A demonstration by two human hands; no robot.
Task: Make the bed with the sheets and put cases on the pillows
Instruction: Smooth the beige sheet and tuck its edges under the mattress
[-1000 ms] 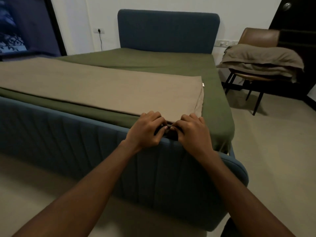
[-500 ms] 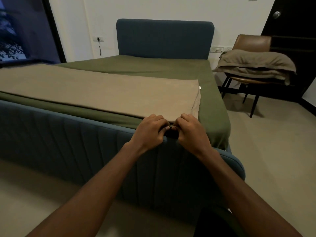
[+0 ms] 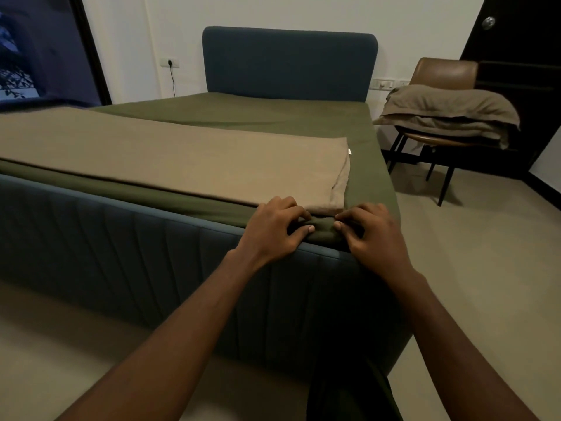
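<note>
Green sheet (image 3: 273, 117) lies spread from the blue headboard (image 3: 288, 62) down to the padded footboard (image 3: 121, 238), where its near right corner is bunched into a small fold. Both hands pinch that fold. The left hand (image 3: 273, 230) and right hand (image 3: 373, 235) sit close together, fingers curled, thumbs pressed into the cloth from either side. The fingertips seem tucked under the fabric, though they are hidden. A folded tan sheet (image 3: 182, 159) lies across the green one, its corner just beyond the hands. Tan pillows (image 3: 449, 113) are stacked on a brown chair (image 3: 443, 71) — well apart, to the right.
</note>
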